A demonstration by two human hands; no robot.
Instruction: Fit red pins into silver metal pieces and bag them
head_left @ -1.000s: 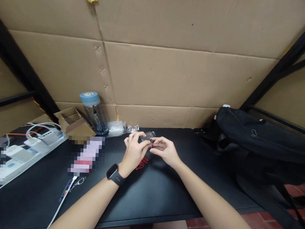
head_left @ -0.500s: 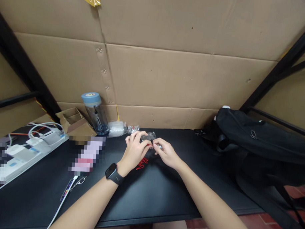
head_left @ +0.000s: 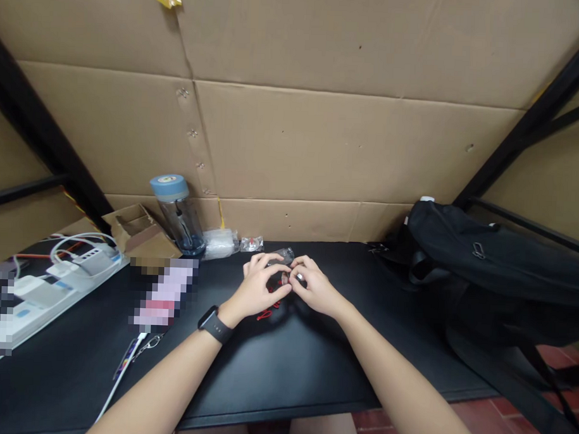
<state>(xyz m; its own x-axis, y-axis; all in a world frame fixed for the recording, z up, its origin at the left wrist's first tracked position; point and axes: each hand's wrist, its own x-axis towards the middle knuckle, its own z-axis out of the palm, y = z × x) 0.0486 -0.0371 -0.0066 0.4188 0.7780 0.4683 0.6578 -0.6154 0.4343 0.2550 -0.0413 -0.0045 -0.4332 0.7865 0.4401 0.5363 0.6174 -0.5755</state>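
My left hand point(head_left: 258, 285), with a black watch point(head_left: 214, 324) on its wrist, curves over the table with thumb and index finger apart. Its fingertips come close to those of my right hand point(head_left: 314, 286), which is closed in a pinch. Between the hands shows a small reddish, clear-looking round piece point(head_left: 284, 279), too small to name; a tiny pale, shiny bit point(head_left: 299, 277) shows at my right fingers. Red cord loops point(head_left: 264, 315) lie under my left hand, partly hidden. Just behind the fingers rests a crumpled clear plastic bag point(head_left: 283, 255).
Along the back stand a blue-lidded bottle point(head_left: 175, 216), an open cardboard box point(head_left: 144, 234) and clear plastic packets point(head_left: 221, 243). At left lie a power strip point(head_left: 73, 279) with cables and a blurred phone-like object point(head_left: 166, 295). A black backpack point(head_left: 501, 275) fills the right side.
My left thumb and index finger have spread apart from their pinch. The reddish round piece now shows between the hands. My right hand stays in nearly the same place.
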